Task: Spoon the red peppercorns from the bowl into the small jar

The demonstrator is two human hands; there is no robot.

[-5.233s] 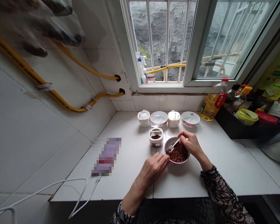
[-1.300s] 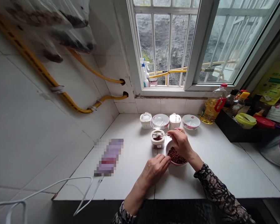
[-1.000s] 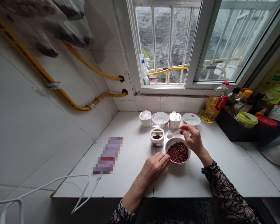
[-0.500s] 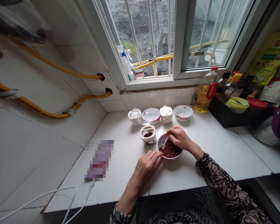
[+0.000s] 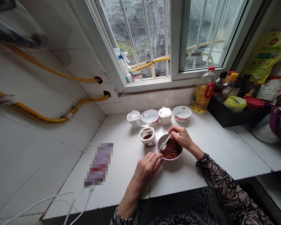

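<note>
A white bowl (image 5: 159, 141) with a pink base holds many small dark red beans (image 5: 171, 150). My right hand (image 5: 181, 137) pinches the handle of a small white spoon (image 5: 165, 143) over the bowl; a bean or two seem to lie in its scoop. With its fingers closed on the near left rim, my left hand (image 5: 148, 165) steadies the bowl. Just behind and left of the bowl stands a small container (image 5: 148, 141) with its lid up, and dark red beans show inside it.
Two white lidded containers (image 5: 165, 116) and two patterned bowls (image 5: 182, 113) line the back of the counter. An oil bottle (image 5: 202, 93) stands beside a black bin (image 5: 221, 115) of seasonings. A blurred-out flat object (image 5: 99, 164) with a white cable (image 5: 90, 195) lies at left.
The spoon has risen slightly, and its scoop now shows a little red in it. My left hand stays at the bowl's rim. The camera view has shifted slightly.
</note>
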